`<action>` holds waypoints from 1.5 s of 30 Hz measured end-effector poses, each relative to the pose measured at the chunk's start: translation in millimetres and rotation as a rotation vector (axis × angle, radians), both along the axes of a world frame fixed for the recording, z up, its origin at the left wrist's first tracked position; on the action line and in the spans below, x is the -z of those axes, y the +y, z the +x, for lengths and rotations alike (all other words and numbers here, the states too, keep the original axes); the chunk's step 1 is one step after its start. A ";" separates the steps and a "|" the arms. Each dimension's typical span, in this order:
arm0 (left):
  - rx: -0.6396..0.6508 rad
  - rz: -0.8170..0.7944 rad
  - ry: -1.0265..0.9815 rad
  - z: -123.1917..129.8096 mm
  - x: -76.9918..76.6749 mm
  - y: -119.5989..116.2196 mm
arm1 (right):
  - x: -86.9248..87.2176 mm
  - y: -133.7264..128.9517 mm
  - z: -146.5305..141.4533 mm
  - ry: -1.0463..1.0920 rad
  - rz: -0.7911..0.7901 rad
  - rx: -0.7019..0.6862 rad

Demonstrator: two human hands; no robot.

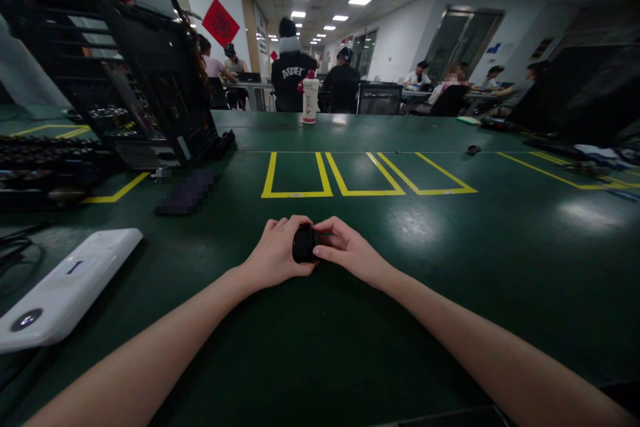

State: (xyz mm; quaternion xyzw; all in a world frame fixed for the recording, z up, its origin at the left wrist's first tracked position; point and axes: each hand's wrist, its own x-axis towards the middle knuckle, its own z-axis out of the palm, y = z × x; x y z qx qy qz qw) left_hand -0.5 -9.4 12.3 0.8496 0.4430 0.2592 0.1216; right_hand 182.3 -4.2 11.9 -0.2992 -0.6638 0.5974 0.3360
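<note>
A small black round object (303, 244) is between my hands, low over the green table (350, 333), near the middle of the view. My left hand (280, 248) wraps round its left side, thumb below and fingers above. On its right side, my right hand (347, 248) pinches the edge with thumb and fingertips. What the object is cannot be made out. Beyond my hands, yellow tape outlines (297, 195) mark three areas on the table.
A white device (75, 280) lies at the left, with a dark pouch-like item (186, 192) and an open black computer case (165, 93) behind. A white bottle (310, 100) stands at the far edge. Cables and dark equipment (580, 93) are at the right. Several people sit beyond.
</note>
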 end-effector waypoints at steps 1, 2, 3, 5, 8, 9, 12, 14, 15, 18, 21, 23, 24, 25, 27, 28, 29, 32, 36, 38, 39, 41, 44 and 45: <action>0.002 -0.002 0.003 -0.2 -1.0 -0.4 | -0.1 -0.1 0.5 0.014 -0.006 -0.015; 0.008 -0.009 0.009 -0.3 -2.2 -1.0 | -0.2 -0.2 0.8 0.026 -0.012 -0.021; 0.013 -0.018 0.013 -0.4 -3.5 -1.6 | -0.1 -0.5 1.0 0.030 -0.016 -0.022; 0.022 -0.034 0.019 -0.4 -5.9 -2.6 | 0.1 -1.1 1.1 0.020 -0.015 -0.011; 0.021 -0.036 0.018 -0.1 -7.6 -3.4 | -0.3 -1.9 0.5 0.001 -0.001 0.014; 0.019 -0.034 0.016 0.0 -7.8 -3.5 | -0.7 -2.1 0.3 0.000 0.004 0.017; 0.020 -0.046 0.010 0.2 -8.7 -3.8 | -2.1 -1.9 0.1 -0.002 0.019 0.025; 0.023 -0.062 0.010 0.2 -9.9 -4.2 | -2.6 -1.4 0.5 -0.005 0.030 0.035; 0.022 -0.065 0.008 0.0 -10.6 -4.5 | -2.6 -1.1 0.9 -0.007 0.029 0.031; 0.020 -0.064 0.014 -0.5 -12.1 -5.0 | -1.9 -1.1 1.9 0.017 0.002 -0.008; 0.025 -0.052 0.027 -0.6 -10.8 -4.3 | -1.3 -2.1 1.9 0.051 -0.021 -0.031; 0.025 -0.036 0.029 -0.2 -7.9 -3.1 | -1.2 -2.6 1.3 0.051 -0.018 -0.022; 0.019 -0.023 0.025 0.1 -6.1 -2.3 | -1.3 -2.7 0.9 0.047 -0.009 -0.013; 0.009 -0.008 0.019 0.4 -4.3 -1.6 | -1.4 -2.7 0.4 0.043 0.000 -0.005; 0.001 0.006 0.010 0.9 -1.4 -0.5 | -1.4 -2.3 -0.2 0.034 0.020 0.008; 0.001 0.006 0.008 1.0 -0.5 -0.2 | -1.4 -2.1 -0.3 0.028 0.025 0.012; 0.000 0.003 0.005 0.9 -0.1 -0.1 | -1.4 -1.8 -0.4 0.020 0.027 0.015; 0.010 -0.019 0.003 0.5 -1.0 -0.4 | -1.5 -0.9 0.0 -0.008 0.032 0.029; 0.013 -0.030 0.002 0.2 -4.6 -1.9 | -2.0 -0.3 1.3 -0.009 0.007 -0.003; 0.017 -0.040 0.005 0.3 -7.3 -3.2 | -2.3 -0.8 1.7 0.011 -0.011 -0.028; 0.019 -0.049 0.004 0.4 -8.7 -3.9 | -2.5 -1.2 1.8 0.015 -0.013 -0.030; 0.029 -0.072 0.004 0.6 -11.6 -5.2 | -2.9 -2.0 1.8 -0.001 -0.007 -0.012; 0.030 -0.083 0.001 0.4 -14.0 -6.4 | -2.8 -2.2 1.1 -0.015 0.013 0.012; 0.031 -0.083 0.003 0.2 -13.9 -6.3 | -2.4 -1.9 0.8 -0.010 0.015 0.006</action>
